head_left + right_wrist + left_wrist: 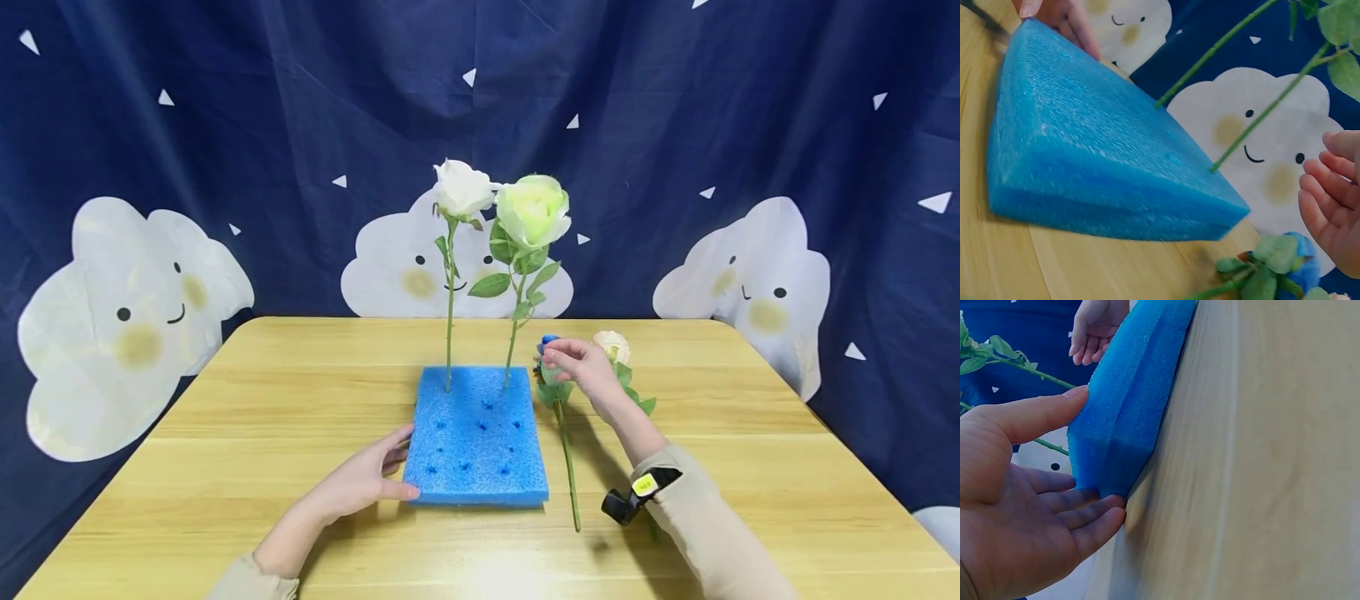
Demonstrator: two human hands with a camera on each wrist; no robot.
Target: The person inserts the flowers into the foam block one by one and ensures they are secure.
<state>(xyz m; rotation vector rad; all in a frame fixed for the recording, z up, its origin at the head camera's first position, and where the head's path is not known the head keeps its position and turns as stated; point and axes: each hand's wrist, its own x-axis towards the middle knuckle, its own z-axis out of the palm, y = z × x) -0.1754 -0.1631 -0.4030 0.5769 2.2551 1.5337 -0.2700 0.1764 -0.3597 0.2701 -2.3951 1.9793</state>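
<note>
My left hand (367, 475) rests against the left side of a blue foam block (480, 446), thumb at its near left corner. In the left wrist view the fingers lie fairly straight along the foam's side. A white rose (463, 190) and a pale green rose (534, 212) stand upright in the block's far part. My right hand (585, 367) hovers over a blue rose (550, 339) lying right of the block. Nothing shows between its loosely bent fingers in the right wrist view. Behind that hand lies a cream rose (611, 343), its stem partly hidden by the arm.
Several small holes dot the foam's top. The blue rose's stem (567, 467) points toward the table's near side. A wooden table (225, 467) carries everything, and a dark blue curtain (300, 100) with clouds hangs behind it. A black wrist strap (630, 500) sits at the right sleeve.
</note>
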